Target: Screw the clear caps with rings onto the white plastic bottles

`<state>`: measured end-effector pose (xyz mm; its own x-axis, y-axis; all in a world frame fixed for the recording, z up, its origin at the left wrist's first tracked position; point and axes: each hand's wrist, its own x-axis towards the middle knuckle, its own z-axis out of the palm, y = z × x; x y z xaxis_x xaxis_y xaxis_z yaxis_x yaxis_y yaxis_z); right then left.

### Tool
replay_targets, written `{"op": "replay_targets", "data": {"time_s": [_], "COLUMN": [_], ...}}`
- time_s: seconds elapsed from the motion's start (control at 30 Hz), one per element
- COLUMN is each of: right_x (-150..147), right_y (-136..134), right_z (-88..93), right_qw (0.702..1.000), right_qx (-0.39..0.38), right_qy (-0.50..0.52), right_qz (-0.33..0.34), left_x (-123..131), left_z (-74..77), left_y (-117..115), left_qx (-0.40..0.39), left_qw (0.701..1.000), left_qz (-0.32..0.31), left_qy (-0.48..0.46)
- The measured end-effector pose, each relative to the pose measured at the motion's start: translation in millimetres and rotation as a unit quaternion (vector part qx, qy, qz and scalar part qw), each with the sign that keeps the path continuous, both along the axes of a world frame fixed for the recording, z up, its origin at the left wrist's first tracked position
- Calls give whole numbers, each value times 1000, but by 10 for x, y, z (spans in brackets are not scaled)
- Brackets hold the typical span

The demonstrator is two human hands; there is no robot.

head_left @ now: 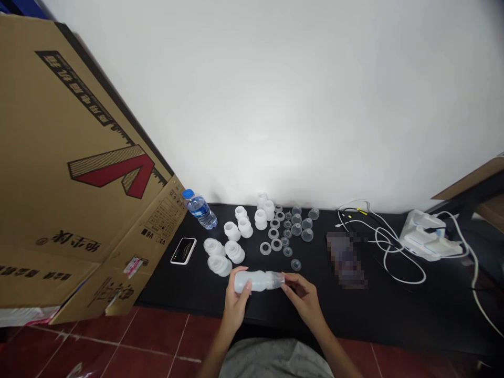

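A frosted plastic bottle [255, 281] is held just above the near edge of the black-covered table [189, 299], long axis crosswise, neck toward the person's right. The left hand [236, 302] has its grip closed around the body; the right hand [303, 300] pinches the neck end. Small translucent rings [276, 244] lie just beyond

A plain white wall [275, 94] runs across the rear, evenly lit and brightest at centre. The floor is dark red tile [157, 336] with pale grout lines. A black-covered tabletop [386, 315] stands against the wall. A flattened cardboard carton [79, 157] leans at left; a wooden board [472, 181] on a dark frame intrudes at right.
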<state>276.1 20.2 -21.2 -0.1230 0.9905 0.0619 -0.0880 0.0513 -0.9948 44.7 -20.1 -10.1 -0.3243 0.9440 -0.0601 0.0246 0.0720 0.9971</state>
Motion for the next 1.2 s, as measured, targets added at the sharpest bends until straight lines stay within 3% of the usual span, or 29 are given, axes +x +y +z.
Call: {"op": "replay_targets", "data": {"time_s": [0.47, 0.6, 0.73, 0.93, 1.03, 1.2], "right_x": [11, 30, 67, 106, 93, 44], "right_y": [41, 42, 58, 90, 98, 84], "right_z": [-21, -25, -2, -70, -89, -32], "right_qw": [1000, 1000, 999, 995, 991, 991], "right_qx": [-16, -23, -44, -67, -74, -65], "right_qy": [-6, -4, 8, 65, 89, 71], "right_qz": [-9, -7, 13, -36, -71, -88], "left_x": [0, -19, -21, 92, 139, 81], "left_z": [12, -7, -4, 93, 109, 120], "left_y": [-42, -105, -215, -270, -241, -190], "left_qx": [12, 36, 81, 216, 272, 338], "left_qw": [999, 995, 984, 923, 886, 793], "left_qz": [-14, -13, -53, -170, -140, -88], "left_qy": [48, 89, 152, 269, 349, 499]}}
